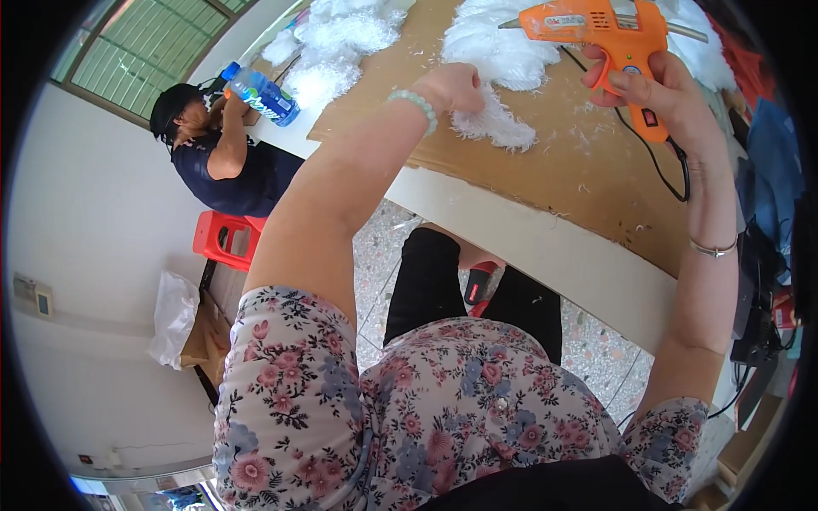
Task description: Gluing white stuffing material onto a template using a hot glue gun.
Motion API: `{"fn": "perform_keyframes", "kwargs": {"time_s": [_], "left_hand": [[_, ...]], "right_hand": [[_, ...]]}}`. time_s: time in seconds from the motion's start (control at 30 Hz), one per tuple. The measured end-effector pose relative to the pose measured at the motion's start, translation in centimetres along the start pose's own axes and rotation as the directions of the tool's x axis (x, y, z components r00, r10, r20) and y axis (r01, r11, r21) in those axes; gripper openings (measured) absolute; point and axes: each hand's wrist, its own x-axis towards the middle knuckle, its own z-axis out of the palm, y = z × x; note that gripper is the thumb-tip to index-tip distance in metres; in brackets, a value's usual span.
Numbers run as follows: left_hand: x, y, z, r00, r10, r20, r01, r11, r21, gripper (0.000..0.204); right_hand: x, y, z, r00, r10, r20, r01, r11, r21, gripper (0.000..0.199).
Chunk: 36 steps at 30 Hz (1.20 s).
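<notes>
Orange plastic marks the glue gun [635,36], upper right, the right hand's [677,98] grip wrapped around its handle [644,126]. Upper centre, the left hand's [450,87] grip curls at a white feathery piece [498,128]; whether it pinches, I can't tell. A snag on the looped cord [687,177] could swing the nozzle [509,25] into the fluff [503,55].

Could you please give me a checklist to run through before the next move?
1. Glue gun held firmly: ok, the right hand is wrapped around its handle.
2. Nozzle away from the left hand: ok, they are apart.
3. Nozzle away from the white fluff: cannot tell, they overlap in this view.
4. Cord away from the left hand: ok, it loops beside the right wrist.
5. Cardboard free of scraps: not ok, white bits are scattered there.
6. Gun hot: cannot tell.
</notes>
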Motion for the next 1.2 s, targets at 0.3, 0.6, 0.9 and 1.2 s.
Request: {"fn": "perform_keyframes", "kwargs": {"time_s": [0.3,0.6,0.9,1.2], "left_hand": [[-2.8,-7.9,-4.1,0.894,-0.144,-0.424,-0.171,0.764,-0.622,0.042],[-2.2,-22.0,-9.5,0.335,-0.776,-0.534,-0.272,0.463,-0.843,0.027],[-1.0,-25.4,-7.9,0.687,-0.404,-0.604,0.470,0.881,-0.055,0.046],[-4.1,-25.7,-8.2,0.516,-0.472,-0.715,0.454,0.858,-0.238,0.048]], "right_hand": [[-0.4,0.2,0.6,0.996,0.066,-0.054,-0.063,0.997,0.055,0.046],[-0.5,1.6,0.8,0.973,0.217,-0.080,-0.205,0.970,0.134,0.043],[-1.4,1.1,2.9,0.956,0.291,-0.030,-0.291,0.956,-0.033,0.038],[-0.8,-0.3,5.9,0.955,-0.094,0.280,0.270,0.659,-0.702,0.040]]}}
